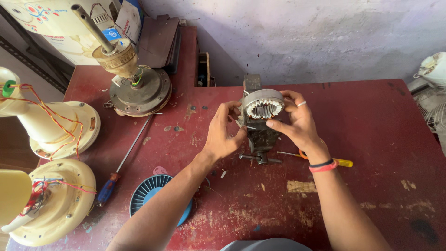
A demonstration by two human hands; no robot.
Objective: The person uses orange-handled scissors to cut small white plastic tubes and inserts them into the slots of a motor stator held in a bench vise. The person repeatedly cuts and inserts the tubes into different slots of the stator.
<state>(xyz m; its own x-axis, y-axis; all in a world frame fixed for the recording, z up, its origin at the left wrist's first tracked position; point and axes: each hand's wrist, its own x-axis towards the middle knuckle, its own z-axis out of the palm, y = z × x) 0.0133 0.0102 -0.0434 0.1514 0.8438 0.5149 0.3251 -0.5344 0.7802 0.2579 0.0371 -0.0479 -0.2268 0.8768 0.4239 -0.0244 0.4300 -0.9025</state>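
Two bare forearms reach up from the bottom edge over the worn red-painted counter (371, 139). The left hand (224, 135) and right hand (297, 122) each keep a narrow grip on opposite sides of a round grey metal motor stator ring with pale inner teeth (264, 107), held just above a dark iron bench vise (259, 139). A blue slotted plastic disc (151, 190) lies near the left elbow, beside a long screwdriver with a blue-and-red handle (121, 165)
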